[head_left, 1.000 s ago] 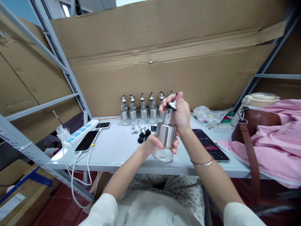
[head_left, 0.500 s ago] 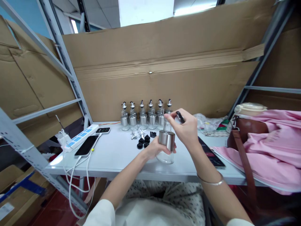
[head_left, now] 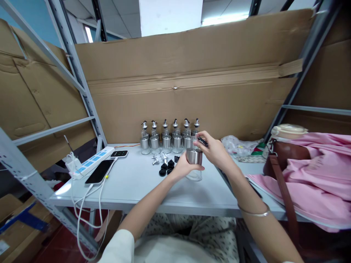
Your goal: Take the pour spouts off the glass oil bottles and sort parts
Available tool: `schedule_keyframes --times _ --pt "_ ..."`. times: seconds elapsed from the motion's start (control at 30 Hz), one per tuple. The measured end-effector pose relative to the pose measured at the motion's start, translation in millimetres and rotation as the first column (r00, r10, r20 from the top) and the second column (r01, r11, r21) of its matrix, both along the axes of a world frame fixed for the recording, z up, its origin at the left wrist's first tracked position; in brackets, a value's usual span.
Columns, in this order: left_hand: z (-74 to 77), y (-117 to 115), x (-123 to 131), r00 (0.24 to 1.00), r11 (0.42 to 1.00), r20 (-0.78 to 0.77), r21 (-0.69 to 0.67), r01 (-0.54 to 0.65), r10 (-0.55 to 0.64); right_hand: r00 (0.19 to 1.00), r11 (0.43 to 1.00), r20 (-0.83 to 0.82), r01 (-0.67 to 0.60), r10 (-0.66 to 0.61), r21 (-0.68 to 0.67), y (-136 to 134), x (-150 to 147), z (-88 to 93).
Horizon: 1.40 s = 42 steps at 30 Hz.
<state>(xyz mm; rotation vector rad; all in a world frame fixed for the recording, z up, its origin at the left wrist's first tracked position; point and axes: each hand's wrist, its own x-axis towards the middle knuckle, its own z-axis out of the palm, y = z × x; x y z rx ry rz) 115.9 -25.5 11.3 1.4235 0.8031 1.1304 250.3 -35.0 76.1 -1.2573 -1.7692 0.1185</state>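
In the head view, my left hand (head_left: 183, 167) is wrapped round a glass bottle (head_left: 194, 157) with a brushed metal sleeve, raised over the front part of the table. My right hand (head_left: 215, 149) is closed beside the bottle's neck, its fingers on a small black stick-like piece (head_left: 203, 141). Whether those fingers also touch the glass I cannot tell. To the left of the bottle lie black ribbed stoppers (head_left: 167, 168), silvery pour spouts (head_left: 159, 158) and small black tubes (head_left: 176, 159), the last partly hidden by my left hand.
Several matching bottles (head_left: 177, 141) with spouts stand along the cardboard wall (head_left: 123, 106). On the left are a power strip (head_left: 93, 162), a phone (head_left: 101, 171), a smaller device (head_left: 119, 154) and white cables. A plastic bag (head_left: 238, 147), brown bag (head_left: 290, 155) and pink cloth (head_left: 315, 182) lie right.
The bottle has moved slightly up and away from me in my left hand. My right hand has come lower, and the black piece now lies flatter near the neck.
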Motion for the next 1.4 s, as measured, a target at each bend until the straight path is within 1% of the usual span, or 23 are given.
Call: schedule_keyframes --times 0.03,0.1,0.17,0.2,0.27,0.33,0.37,0.4,0.43,0.5,0.53,0.57,0.6,0.63,0.7,0.83,0.97,1.1,1.17,1.23,1.27,1.33,1.4 --pt "-0.3 3 0 1.000 1.000 -0.013 0.012 0.020 -0.019 1.000 1.000 -0.004 -0.017 0.017 -0.018 4 4 -0.9" --pt "-1.1 8 -2 0.996 0.997 -0.054 0.026 0.068 -0.067 0.994 0.992 -0.038 -0.102 0.099 -0.072 12 13 -1.9" --pt "-1.0 15 -7 0.989 0.995 -0.131 0.066 0.076 -0.067 0.986 0.984 -0.074 -0.154 0.148 -0.094 19 22 -2.6" --pt "-0.2 20 -12 0.984 0.993 -0.175 0.114 0.044 -0.024 0.989 0.987 -0.079 -0.136 0.129 -0.087 23 27 -3.2" --pt "2.9 33 -24 0.960 0.957 -0.226 0.274 -0.099 0.164 0.998 0.998 -0.051 -0.028 0.025 -0.063 32 34 -5.5" --pt "6.2 50 -41 0.879 0.863 -0.211 0.385 -0.328 0.428 0.995 0.993 0.006 0.102 -0.102 -0.061 43 37 -9.2" --pt "6.9 59 -51 0.807 0.802 -0.197 0.383 -0.458 0.556 0.986 0.984 0.043 0.162 -0.159 -0.074 49 38 -11.5" --pt "6.4 67 -61 0.710 0.718 -0.177 0.351 -0.601 0.681 0.973 0.971 0.080 0.222 -0.215 -0.092 55 39 -13.7" --pt "4.3 76 -71 0.615 0.637 -0.179 0.313 -0.705 0.768 0.956 0.953 0.117 0.282 -0.269 -0.113 61 39 -15.8" --pt "-4.4 89 -90 0.427 0.468 -0.194 0.296 -0.833 0.883 0.917 0.912 0.181 0.382 -0.355 -0.151 72 37 -18.8" --pt "-10.6 94 -99 0.370 0.417 -0.203 0.287 -0.863 0.906 0.900 0.891 0.205 0.420 -0.385 -0.174 77 36 -19.7" --pt "-17.3 99 -107 0.334 0.382 -0.209 0.270 -0.884 0.919 0.886 0.870 0.220 0.450 -0.408 -0.201 81 35 -20.0" --pt "-24.2 102 -114 0.313 0.363 -0.221 0.246 -0.899 0.924 0.876 0.851 0.228 0.473 -0.425 -0.229 86 33 -20.1" --pt "-30.8 105 -120 0.298 0.349 -0.236 0.220 -0.911 0.925 0.867 0.834 0.232 0.491 -0.441 -0.252 90 32 -20.0" --pt "-41.7 109 -129 0.301 0.363 -0.270 0.222 -0.905 0.915 0.856 0.813 0.225 0.515 -0.466 -0.274 98 30 -19.9" --pt "-53.4 113 -136 0.285 0.388 -0.380 0.228 -0.893 0.880 0.856 0.816 0.200 0.516 -0.478 -0.261 116 27 -22.2" --pt "-55.9 113 -136 0.299 0.407 -0.407 0.210 -0.889 0.863 0.865 0.831 0.180 0.500 -0.468 -0.245 132 26 -26.1" --pt "-55.2 112 -137 0.314 0.427 -0.425 0.202 -0.881 0.849 0.890 0.863 0.141 0.455 -0.434 -0.218 143 27 -30.7" --pt "-54.1 111 -136 0.316 0.430 -0.432 0.196 -0.881 0.845 0.895 0.878 0.060 0.446 -0.443 -0.175 143 27 -33.9" --pt "-52.5 109 -135 0.302 0.417 -0.429 0.202 -0.886 0.851 0.881 0.884 -0.081 0.462 -0.467 -0.073 139 23 -38.1" --pt "-51.4 108 -133 0.287 0.405 -0.415 0.231 -0.884 0.863 0.876 0.888 -0.162 0.459 -0.455 -0.012 135 19 -40.5" --pt "-48.9 103 -127 0.258 0.388 -0.356 0.366 -0.846 0.898 0.888 0.922 -0.308 0.380 -0.341 0.076 125 5 -45.7" --pt "-46.2 96 -117 0.282 0.398 -0.284 0.572 -0.717 0.916 0.893 0.987 -0.436 0.149 -0.111 0.053 111 -14 -50.8"
